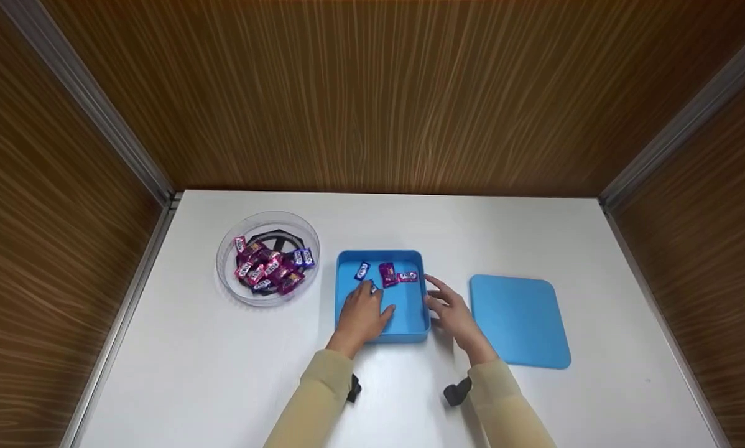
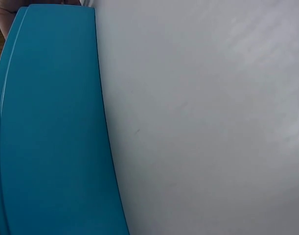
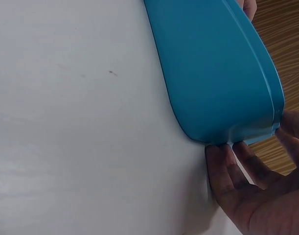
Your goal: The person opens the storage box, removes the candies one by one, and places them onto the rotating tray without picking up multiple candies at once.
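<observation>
A blue square box (image 1: 403, 338) stands on the white table, its outer wall (image 2: 56, 117) filling the left of the left wrist view. Inside the box my left hand (image 1: 360, 313) reaches down, thumb spread apart, fingertips at a small wrapped candy (image 1: 374, 289) that they partly hide. Beyond it in the box lie a dark blue candy (image 1: 362, 270), a purple candy (image 1: 388, 274) and a pink candy (image 1: 407, 277). My right hand (image 1: 456, 317) is at the box's right side. In the right wrist view its spread fingers (image 3: 220, 169) touch the outer wall low down.
A clear round dish (image 1: 267, 302) at the left holds several pink, purple and blue wrapped candies (image 1: 273, 267). Right of the box, a blue lid (image 1: 522, 320) lies flat on the table (image 1: 223, 373). Wood-grain panels (image 1: 385, 99) enclose the back and both sides.
</observation>
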Demonstrator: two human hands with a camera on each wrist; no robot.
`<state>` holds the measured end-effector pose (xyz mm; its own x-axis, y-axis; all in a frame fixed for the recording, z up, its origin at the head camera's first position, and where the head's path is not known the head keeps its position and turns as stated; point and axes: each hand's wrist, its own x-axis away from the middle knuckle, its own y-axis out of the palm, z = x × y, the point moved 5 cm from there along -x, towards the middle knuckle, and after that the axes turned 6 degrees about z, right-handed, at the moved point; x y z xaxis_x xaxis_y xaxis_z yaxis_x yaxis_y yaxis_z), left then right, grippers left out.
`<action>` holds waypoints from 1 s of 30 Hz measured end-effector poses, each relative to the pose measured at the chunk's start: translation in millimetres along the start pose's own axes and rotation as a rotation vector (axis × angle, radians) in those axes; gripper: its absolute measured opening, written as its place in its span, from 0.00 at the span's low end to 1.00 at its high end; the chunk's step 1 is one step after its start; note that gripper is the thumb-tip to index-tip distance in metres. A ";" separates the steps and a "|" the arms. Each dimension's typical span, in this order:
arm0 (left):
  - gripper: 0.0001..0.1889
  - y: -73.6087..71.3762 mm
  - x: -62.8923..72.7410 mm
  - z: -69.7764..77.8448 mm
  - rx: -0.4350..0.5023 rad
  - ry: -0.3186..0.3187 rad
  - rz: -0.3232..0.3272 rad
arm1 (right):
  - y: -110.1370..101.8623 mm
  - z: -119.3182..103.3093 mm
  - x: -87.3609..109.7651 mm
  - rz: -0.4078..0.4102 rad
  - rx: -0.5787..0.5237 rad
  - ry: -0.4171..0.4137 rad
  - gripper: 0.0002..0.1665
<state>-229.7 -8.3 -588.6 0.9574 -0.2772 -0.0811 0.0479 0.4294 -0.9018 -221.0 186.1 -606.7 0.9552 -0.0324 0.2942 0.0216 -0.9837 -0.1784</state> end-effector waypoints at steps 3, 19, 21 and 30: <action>0.24 -2.2 0.1 0.6 0.010 0.025 0.049 | 0.1 -0.3 -0.3 0.000 -0.004 -0.005 0.31; 0.08 -5.2 0.7 0.2 -0.018 0.078 0.122 | -0.7 -0.1 0.5 0.001 -0.001 -0.011 0.30; 0.08 -5.3 0.8 -0.2 -0.011 0.068 0.117 | -0.7 0.2 0.2 0.001 0.005 -0.007 0.31; 0.09 -4.6 -1.1 -3.8 0.006 -0.017 0.121 | 0.9 -12.3 7.5 -0.017 0.021 0.023 0.32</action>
<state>-232.0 -13.3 -586.0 0.9609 -0.2090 -0.1817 -0.0662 0.4639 -0.8834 -217.5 182.9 -593.1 0.9475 -0.0202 0.3191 0.0441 -0.9802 -0.1929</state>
